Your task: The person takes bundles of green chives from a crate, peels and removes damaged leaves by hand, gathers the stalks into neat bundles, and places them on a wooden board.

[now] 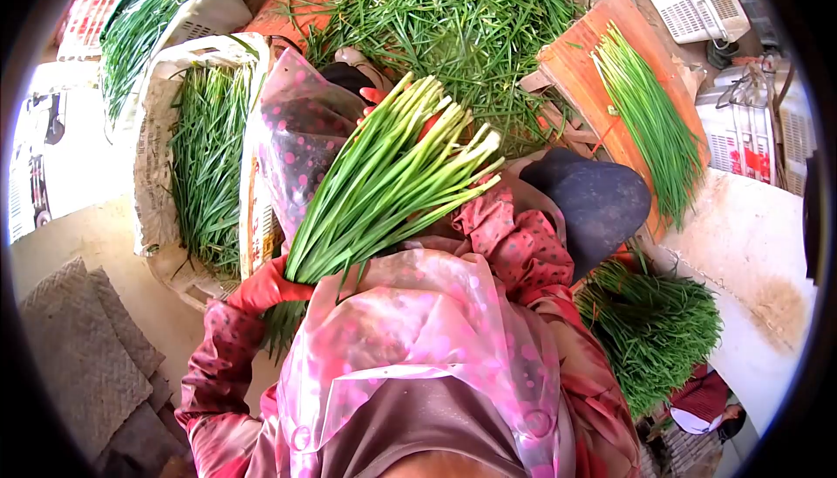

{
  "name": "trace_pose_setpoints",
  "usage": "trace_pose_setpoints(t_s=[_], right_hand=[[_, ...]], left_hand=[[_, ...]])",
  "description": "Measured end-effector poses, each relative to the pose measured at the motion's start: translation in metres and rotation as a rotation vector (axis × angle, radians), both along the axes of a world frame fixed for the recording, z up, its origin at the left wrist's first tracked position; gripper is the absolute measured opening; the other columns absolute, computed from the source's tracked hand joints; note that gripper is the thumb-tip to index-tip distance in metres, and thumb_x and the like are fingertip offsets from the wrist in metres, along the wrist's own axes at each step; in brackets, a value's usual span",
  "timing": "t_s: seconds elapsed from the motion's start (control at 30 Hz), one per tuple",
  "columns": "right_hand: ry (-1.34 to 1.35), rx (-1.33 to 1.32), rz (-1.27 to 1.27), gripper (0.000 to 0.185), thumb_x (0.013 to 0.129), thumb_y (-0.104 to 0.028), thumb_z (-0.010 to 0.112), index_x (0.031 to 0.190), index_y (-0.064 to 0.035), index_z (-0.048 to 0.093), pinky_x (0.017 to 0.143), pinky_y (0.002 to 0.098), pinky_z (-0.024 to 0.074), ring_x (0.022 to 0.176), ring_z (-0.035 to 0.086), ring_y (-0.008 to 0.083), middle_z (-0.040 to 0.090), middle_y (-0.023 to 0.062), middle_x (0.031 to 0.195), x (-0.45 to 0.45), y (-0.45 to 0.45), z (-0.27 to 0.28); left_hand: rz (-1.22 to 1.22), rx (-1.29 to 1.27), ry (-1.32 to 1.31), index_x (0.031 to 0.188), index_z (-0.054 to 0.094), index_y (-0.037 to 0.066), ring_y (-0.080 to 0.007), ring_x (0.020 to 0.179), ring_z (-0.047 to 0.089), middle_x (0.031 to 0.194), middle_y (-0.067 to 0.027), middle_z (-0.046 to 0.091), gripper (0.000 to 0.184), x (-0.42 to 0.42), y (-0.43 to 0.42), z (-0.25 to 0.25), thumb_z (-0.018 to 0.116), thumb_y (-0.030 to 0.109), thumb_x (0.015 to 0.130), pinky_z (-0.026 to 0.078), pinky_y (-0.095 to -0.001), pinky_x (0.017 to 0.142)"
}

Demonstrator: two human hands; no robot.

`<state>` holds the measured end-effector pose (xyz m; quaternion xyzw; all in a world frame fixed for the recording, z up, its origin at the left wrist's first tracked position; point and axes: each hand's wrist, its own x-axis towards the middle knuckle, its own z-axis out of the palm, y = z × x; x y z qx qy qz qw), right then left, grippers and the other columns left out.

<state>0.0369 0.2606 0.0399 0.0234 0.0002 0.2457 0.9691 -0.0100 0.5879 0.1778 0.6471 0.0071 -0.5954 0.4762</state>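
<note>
Bunch (384, 181): long skinny greens, pale whitish stem ends kinda fanned out
Spot: over the lap, between basket (155, 155) and board (580, 64)
Left hand (268, 287): red glove, curled snug round the leafy end
Right hand (373, 95): mostly hidden behind it, can't tell how closed

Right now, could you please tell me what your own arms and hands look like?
My left hand wears a plain, bright orange-red glove. My right hand is mostly hidden, but the parts that show are the same orange-red. Both arms have loose, gathered reddish sleeves with small dark spots. No markings show on the glove.
</note>
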Motion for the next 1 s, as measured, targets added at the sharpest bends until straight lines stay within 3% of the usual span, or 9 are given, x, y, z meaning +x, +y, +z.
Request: trace_pose_setpoints(t_s=[0.1,0.3,0.43,0.53,0.63,0.73,0.87,0.97,1.0], right_hand=[[-0.021,0.029,0.011,0.049,0.1,-0.041,0.039,0.135,-0.0069,0.044,0.089,0.0397,0.0479,0.104,0.058,0.0248,0.06,0.0124,0.115,0.002,-0.002,0.006],[-0.048,0.043,0.021,0.058,0.1,-0.046,0.038,0.142,-0.0056,0.037,0.098,0.0425,0.0461,0.115,0.056,0.0276,0.058,0.0145,0.124,0.001,-0.004,0.019],[-0.074,-0.021,0.034,0.066,0.1,-0.05,0.033,0.147,-0.004,0.028,0.097,0.0435,0.0492,0.114,0.059,0.0274,0.063,0.0119,0.121,0.004,-0.009,0.027],[0.014,-0.303,-0.08,0.06,0.1,-0.048,0.04,0.142,-0.0047,0.04,0.087,0.0382,0.0555,0.098,0.066,0.023,0.065,0.011,0.113,-0.004,-0.023,0.043],[0.03,-0.525,-0.143,0.056,0.1,-0.043,0.044,0.141,-0.005,0.041,0.088,0.037,0.0544,0.099,0.065,0.0228,0.065,0.0102,0.115,-0.025,-0.04,0.034],[0.295,-0.59,-0.249,0.062,0.098,-0.049,0.044,0.138,-0.0019,0.043,0.093,0.0445,0.0509,0.109,0.06,0.029,0.059,0.0168,0.124,-0.062,-0.06,0.071],[0.155,-1.053,-0.444,0.063,0.101,-0.052,0.028,0.14,-0.0039,0.042,0.097,0.0422,0.0453,0.115,0.057,0.0299,0.057,0.0175,0.127,-0.096,-0.124,0.065],[0.058,-1.684,-0.552,0.038,0.1,-0.031,0.049,0.126,-0.0041,0.057,0.093,0.0365,0.049,0.105,0.063,0.024,0.065,0.0137,0.114,-0.091,-0.107,0.136],[0.052,-1.679,-0.54,0.038,0.1,-0.031,0.049,0.126,-0.0041,0.057,0.093,0.0365,0.049,0.105,0.063,0.024,0.065,0.0137,0.114,-0.084,-0.098,0.144]], left_hand=[[-0.404,0.3,-0.377,0.131,0.052,-0.001,-0.0192,0.111,0.058,0.121,-0.0098,0.064,0.068,0.028,0.001,0.044,0.083,0.017,0.073,0.044,-0.0329,0.097],[0.131,-0.26,-0.66,0.141,0.039,-0.004,-0.0234,0.124,0.05,0.135,-0.0151,0.053,0.084,0.112,-0.057,0.039,0.076,0.038,0.078,0.038,-0.037,0.105],[-0.072,-0.508,-0.08,0.142,0.038,-0.001,-0.0239,0.122,0.05,0.133,-0.0119,0.053,0.082,0.113,-0.132,-0.033,0.073,0.041,0.08,0.038,-0.0372,0.105],[-0.033,-0.517,0.47,0.142,0.038,0.001,-0.0253,0.121,0.053,0.135,-0.0138,0.052,0.079,0.08,-0.15,-0.07,0.07,0.042,0.081,0.04,-0.0378,0.104],[-0.028,-0.547,0.715,0.134,0.049,0.0,-0.0248,0.11,0.061,0.124,-0.0142,0.061,0.063,0.067,-0.147,-0.089,0.063,0.039,0.087,0.046,-0.0382,0.098],[0.063,-0.576,0.68,0.13,0.054,0.001,-0.0243,0.106,0.063,0.12,-0.0144,0.063,0.051,0.055,-0.14,-0.089,0.056,0.035,0.093,0.047,-0.0389,0.096],[0.234,-0.553,0.739,0.132,0.052,0.001,-0.0256,0.11,0.062,0.125,-0.015,0.061,0.05,0.048,-0.134,-0.08,0.054,0.033,0.094,0.046,-0.0404,0.1],[0.298,-0.491,0.724,0.131,0.053,0.001,-0.0265,0.107,0.063,0.123,-0.0154,0.062,0.051,0.051,-0.132,-0.063,0.056,0.034,0.093,0.046,-0.0409,0.1],[0.285,-0.481,0.705,0.13,0.053,0.0,-0.0255,0.105,0.064,0.122,-0.0154,0.062,0.051,0.05,-0.132,-0.06,0.057,0.035,0.092,0.047,-0.0397,0.098]])
